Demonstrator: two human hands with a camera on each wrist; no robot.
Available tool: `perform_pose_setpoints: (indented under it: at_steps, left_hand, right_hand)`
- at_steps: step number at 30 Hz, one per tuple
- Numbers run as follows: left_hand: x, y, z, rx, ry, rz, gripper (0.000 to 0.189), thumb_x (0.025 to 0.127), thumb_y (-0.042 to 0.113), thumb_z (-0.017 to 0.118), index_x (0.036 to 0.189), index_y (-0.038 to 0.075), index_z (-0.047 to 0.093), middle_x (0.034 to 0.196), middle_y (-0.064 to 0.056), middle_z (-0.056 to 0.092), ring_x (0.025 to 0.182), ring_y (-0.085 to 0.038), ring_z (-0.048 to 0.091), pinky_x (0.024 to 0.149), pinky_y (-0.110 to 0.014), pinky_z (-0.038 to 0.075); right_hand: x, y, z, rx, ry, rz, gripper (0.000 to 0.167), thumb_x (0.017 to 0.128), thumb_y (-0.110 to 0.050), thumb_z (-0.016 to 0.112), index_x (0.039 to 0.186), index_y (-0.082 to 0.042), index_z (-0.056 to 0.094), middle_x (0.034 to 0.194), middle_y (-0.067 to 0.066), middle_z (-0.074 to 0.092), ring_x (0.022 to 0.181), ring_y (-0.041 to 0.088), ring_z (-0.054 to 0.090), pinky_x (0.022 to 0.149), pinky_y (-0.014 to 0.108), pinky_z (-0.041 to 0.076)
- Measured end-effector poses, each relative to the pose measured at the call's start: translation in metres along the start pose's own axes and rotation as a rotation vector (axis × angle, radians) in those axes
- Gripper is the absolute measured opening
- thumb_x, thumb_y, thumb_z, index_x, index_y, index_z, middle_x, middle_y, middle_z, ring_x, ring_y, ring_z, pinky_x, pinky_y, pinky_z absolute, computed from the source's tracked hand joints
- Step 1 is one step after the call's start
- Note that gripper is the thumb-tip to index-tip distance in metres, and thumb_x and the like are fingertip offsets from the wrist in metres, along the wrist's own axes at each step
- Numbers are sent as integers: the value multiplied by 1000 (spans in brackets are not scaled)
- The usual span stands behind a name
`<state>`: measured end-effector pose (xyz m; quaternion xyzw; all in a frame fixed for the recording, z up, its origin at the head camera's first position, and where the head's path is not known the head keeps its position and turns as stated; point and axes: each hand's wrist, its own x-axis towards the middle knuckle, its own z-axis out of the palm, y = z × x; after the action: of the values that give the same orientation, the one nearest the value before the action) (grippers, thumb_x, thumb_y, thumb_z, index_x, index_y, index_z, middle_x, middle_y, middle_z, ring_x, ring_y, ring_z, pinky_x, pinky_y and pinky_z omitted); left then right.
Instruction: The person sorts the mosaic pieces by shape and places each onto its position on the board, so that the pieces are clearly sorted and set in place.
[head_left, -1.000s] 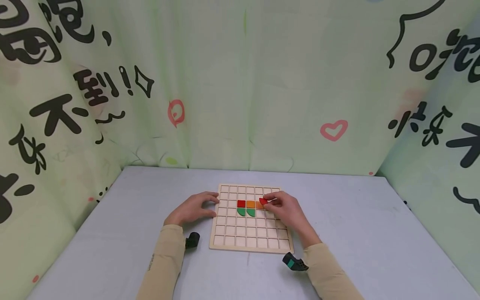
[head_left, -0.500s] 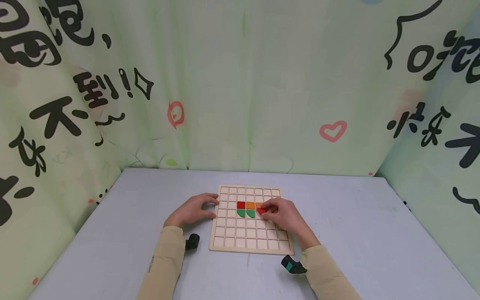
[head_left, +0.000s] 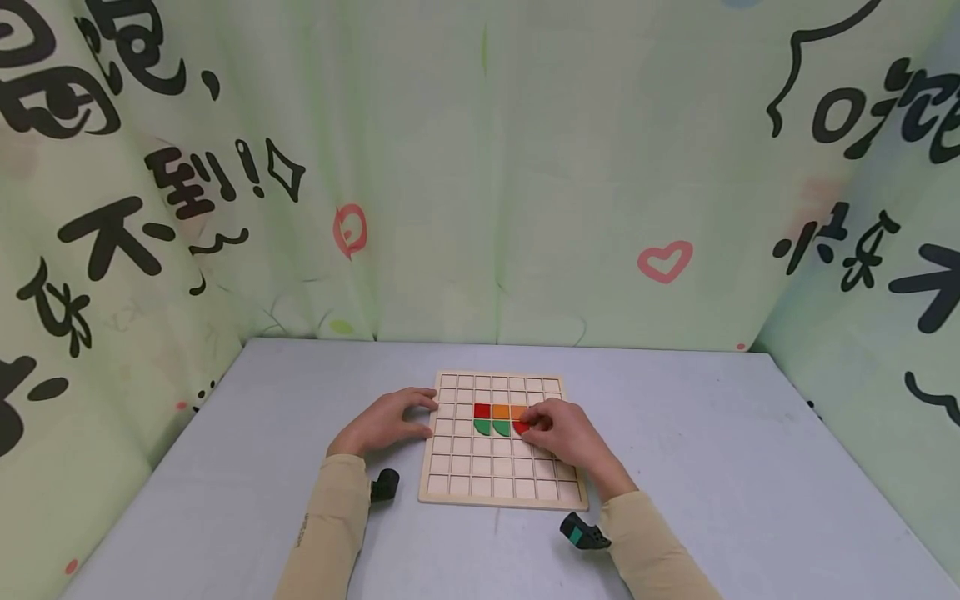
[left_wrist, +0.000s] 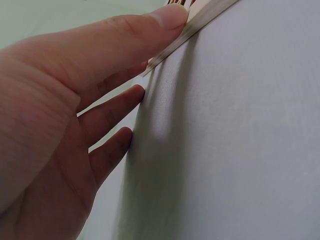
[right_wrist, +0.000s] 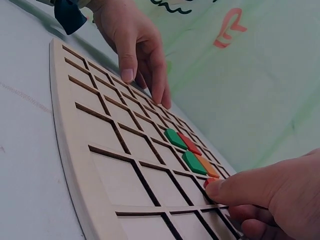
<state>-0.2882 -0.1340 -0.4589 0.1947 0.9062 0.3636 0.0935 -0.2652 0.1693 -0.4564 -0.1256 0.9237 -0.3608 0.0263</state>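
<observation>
A square wooden grid board (head_left: 502, 501) lies on the table, its cells framed by raised strips. My left hand (head_left: 386, 419) rests at its left edge with fingers spread; in the left wrist view the thumb (left_wrist: 172, 17) touches the rim. My right hand (head_left: 566, 430) pinches a red quarter-circle tile (head_left: 520, 427) at a cell, its thumb (right_wrist: 215, 190) over the piece in the right wrist view. Directly above that cell is an orange tile (head_left: 517, 412), partly behind the fingers. To the left are another orange tile (head_left: 501, 412), a red square tile (head_left: 482, 411) and two green quarter-circle tiles (head_left: 482, 427).
The white-covered table (head_left: 315, 367) extends on both sides of the board. A pale green curtain (head_left: 435, 167) with black lettering and red drawings hangs behind and at the sides. Black wrist cameras (head_left: 386, 484) sit by both sleeves.
My right hand has brought the red quarter-circle tile down and slightly left, from over the orange tile to the cell below it. The left hand has stayed at the board's edge.
</observation>
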Motion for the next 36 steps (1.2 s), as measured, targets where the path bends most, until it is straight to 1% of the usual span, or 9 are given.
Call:
perform_pose_setpoints:
  at_steps: [11, 28, 36]
  left_hand:
    - [0, 0, 2, 6, 2, -24, 41, 82, 14, 80, 120, 8, 68, 145, -3, 50, 139, -26, 39, 114, -41, 33]
    - [-1, 0, 1, 8, -5, -9, 40, 83, 15, 79, 120, 8, 67, 145, -3, 50, 139, -26, 38, 115, -41, 33]
    - [-1, 1, 0, 6, -12, 4, 40, 83, 15, 78, 120, 8, 67, 146, -4, 49, 139, -27, 38, 115, -42, 33]
  right_hand:
    - [-2, -2, 1, -33, 14, -17, 18, 84, -7, 76, 101, -8, 75, 88, -2, 61, 77, 14, 50, 67, 26, 47]
    - [-1, 2, 2, -61, 24, -57, 15, 85, -8, 75, 100, -8, 74, 89, -2, 61, 77, 12, 51, 68, 27, 48]
    - [-2, 2, 1, -60, 38, -51, 13, 85, -8, 75, 98, -7, 74, 87, -2, 60, 76, 12, 51, 67, 27, 48]
